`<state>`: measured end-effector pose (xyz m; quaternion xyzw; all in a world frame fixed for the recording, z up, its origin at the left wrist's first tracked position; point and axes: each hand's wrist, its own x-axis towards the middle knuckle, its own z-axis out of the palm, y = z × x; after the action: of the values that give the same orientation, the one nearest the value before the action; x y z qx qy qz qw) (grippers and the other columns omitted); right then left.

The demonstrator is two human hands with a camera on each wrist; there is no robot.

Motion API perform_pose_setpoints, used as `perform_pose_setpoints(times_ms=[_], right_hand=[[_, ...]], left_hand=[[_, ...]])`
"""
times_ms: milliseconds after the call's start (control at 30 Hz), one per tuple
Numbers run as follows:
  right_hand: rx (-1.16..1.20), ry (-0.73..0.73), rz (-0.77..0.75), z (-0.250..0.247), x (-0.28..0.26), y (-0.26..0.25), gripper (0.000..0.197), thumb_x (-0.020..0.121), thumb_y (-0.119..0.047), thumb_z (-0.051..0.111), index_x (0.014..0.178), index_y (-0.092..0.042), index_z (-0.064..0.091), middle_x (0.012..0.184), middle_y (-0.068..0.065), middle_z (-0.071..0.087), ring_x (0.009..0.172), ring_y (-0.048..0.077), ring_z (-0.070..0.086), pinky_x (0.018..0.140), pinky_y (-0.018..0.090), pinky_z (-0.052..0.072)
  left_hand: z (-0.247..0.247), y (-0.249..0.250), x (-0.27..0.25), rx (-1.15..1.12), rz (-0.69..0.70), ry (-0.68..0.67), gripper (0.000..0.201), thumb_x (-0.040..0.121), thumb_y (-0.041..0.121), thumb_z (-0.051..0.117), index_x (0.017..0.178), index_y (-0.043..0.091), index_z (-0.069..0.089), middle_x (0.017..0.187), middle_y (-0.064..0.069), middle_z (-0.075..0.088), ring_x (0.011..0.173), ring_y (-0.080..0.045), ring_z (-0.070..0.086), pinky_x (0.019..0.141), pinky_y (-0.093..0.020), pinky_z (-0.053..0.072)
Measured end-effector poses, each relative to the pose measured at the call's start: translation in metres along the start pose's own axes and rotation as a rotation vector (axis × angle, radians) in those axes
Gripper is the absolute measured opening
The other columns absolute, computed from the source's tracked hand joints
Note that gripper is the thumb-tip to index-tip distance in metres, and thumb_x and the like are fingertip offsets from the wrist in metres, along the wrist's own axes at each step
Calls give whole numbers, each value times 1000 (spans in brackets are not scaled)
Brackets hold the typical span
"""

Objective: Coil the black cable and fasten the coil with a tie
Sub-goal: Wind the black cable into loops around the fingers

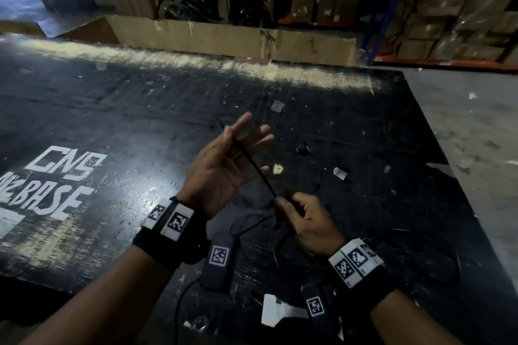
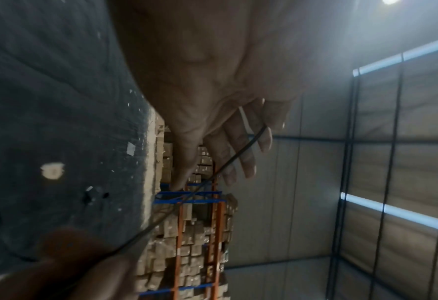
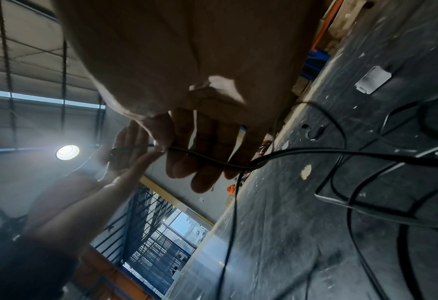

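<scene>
Item: black cable (image 1: 253, 165). Status: coiling barely begun.

- Your left hand (image 1: 224, 165) is held palm-up above the tabletop (image 1: 112, 109), fingers straight and spread. The cable runs across its fingers (image 2: 240, 154); nothing curls round it, so this hand is released and acts only as a former for the loops.
- Your right hand (image 1: 305, 218) sits just nearer to you than the left hand. Its thumb and forefinger pinch the cable, and one taut run goes from that pinch up to the left fingers. The right wrist view confirms it: the cable passes under the fingers (image 3: 205, 162) and on toward the tabletop.
- Done so far, by my reading: at most one pass laid over the left hand. No finished loops show in any view.
- Left to do: nearly all of it. Beyond the right hand, on the side away from the left hand, most of the cable lies in loose, crossing strands on the tabletop. All of that has to be gathered up.
- Tie: I cannot tell which item it is. A small white piece (image 1: 340, 173) and a small dark piece (image 1: 302, 148) lie on the tabletop beyond the left hand; either may or may not serve. Fastening not yet started.
</scene>
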<state>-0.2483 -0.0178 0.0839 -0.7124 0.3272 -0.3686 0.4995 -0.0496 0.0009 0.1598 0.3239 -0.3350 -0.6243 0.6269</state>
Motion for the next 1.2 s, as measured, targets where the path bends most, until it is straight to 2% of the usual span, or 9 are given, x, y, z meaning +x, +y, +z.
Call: perform_pose_setpoints(times_ms=[100, 200, 300, 400, 567, 700, 766, 933, 1200], right_hand=[[26, 2, 37, -9, 0, 3, 31, 103, -15, 53, 83, -28, 74, 69, 13, 70, 67, 15, 64, 71, 28, 51], [12, -10, 56, -20, 5, 8, 26, 104, -21, 51, 83, -23, 67, 84, 8, 75, 66, 20, 60, 65, 41, 52], [-148, -13, 17, -30, 10, 10, 27, 100, -30, 49, 79, -34, 66, 80, 11, 74, 59, 10, 58, 58, 34, 48], [-286, 6, 50, -40, 17, 7, 35, 104, -31, 48, 78, -20, 70, 53, -12, 61, 48, 0, 52, 54, 19, 40], [-192, 57, 126, -57, 33, 10, 38, 102, -34, 52, 75, -16, 71, 47, -6, 49, 38, 2, 41, 45, 21, 31], [-172, 109, 131, -79, 50, 6, 34, 97, -34, 62, 66, -23, 72, 60, 6, 63, 53, 23, 55, 56, 37, 42], [-216, 149, 96, -93, 58, -8, 28, 92, -30, 70, 65, -20, 69, 67, 5, 69, 65, 24, 63, 65, 39, 48], [-379, 97, 0, -116, 66, -60, 25, 74, -29, 87, 70, -9, 74, 71, 9, 76, 70, 28, 74, 64, 41, 59], [-374, 48, -19, -99, 61, -91, 23, 80, -30, 84, 73, -10, 77, 72, 8, 78, 72, 30, 75, 72, 52, 61]], left_hand=[[1, 18, 8, -136, 34, -13, 46, 109, 41, 29, 147, 30, 51, 145, -6, 65, 140, -25, 55, 109, -69, 39], [6, 33, 13, -235, 88, -40, 45, 111, 41, 28, 145, 29, 53, 140, -7, 68, 140, -25, 55, 107, -71, 39], [12, 48, 15, -271, 124, -90, 45, 112, 40, 27, 142, 28, 57, 141, -7, 68, 139, -25, 57, 108, -72, 38], [21, 53, 15, -274, 115, -141, 46, 112, 39, 27, 137, 26, 63, 141, -8, 68, 136, -27, 59, 108, -73, 36], [37, 41, 10, -300, -52, -412, 46, 108, 37, 33, 136, 22, 65, 136, -10, 70, 125, -37, 66, 110, -77, 30], [43, 15, 2, -216, -309, -592, 43, 103, 36, 45, 139, 20, 63, 140, -11, 68, 129, -45, 61, 112, -82, 18], [43, -2, -4, -75, -382, -577, 43, 101, 36, 48, 137, 21, 66, 140, -11, 67, 133, -44, 59, 112, -78, 27], [39, -25, -8, 135, -499, -421, 43, 105, 30, 41, 140, 19, 64, 146, -17, 62, 133, -45, 59, 107, -67, 42], [40, -34, 6, 304, -447, -265, 44, 110, 31, 37, 151, 29, 49, 148, -10, 62, 134, -33, 61, 106, -67, 41]])
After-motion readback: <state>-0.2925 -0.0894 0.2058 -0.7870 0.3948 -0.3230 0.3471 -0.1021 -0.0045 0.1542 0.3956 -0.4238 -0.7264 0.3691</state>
